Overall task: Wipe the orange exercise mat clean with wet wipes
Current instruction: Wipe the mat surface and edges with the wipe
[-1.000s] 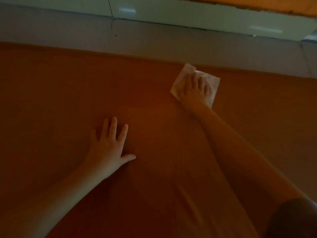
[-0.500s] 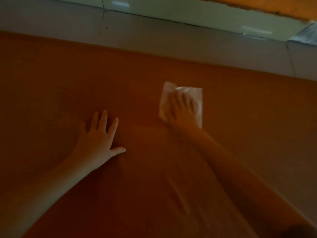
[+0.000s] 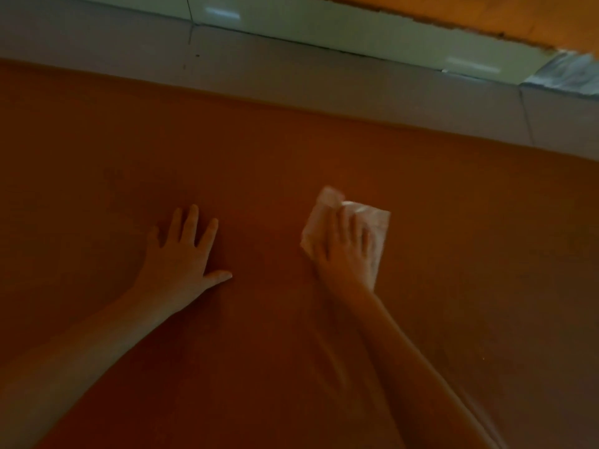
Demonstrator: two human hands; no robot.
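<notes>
Right hand (image 3: 345, 254) flat on 1 wet wipe (image 3: 372, 222), left hand (image 3: 180, 254) spread — 1 orange mat (image 3: 324, 150)

Plain orange mat (image 3: 324, 150), white wipe (image 3: 372, 218), grey floor tiles (image 3: 291, 66)

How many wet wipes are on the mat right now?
1. The wet wipe lies on the orange mat, pressed under the right hand. More could be hidden beneath it.

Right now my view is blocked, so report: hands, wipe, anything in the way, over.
Left hand open, flat on orange mat. Right hand pressing wet wipe flat on mat. Nothing seen blocking the wipe.
</notes>
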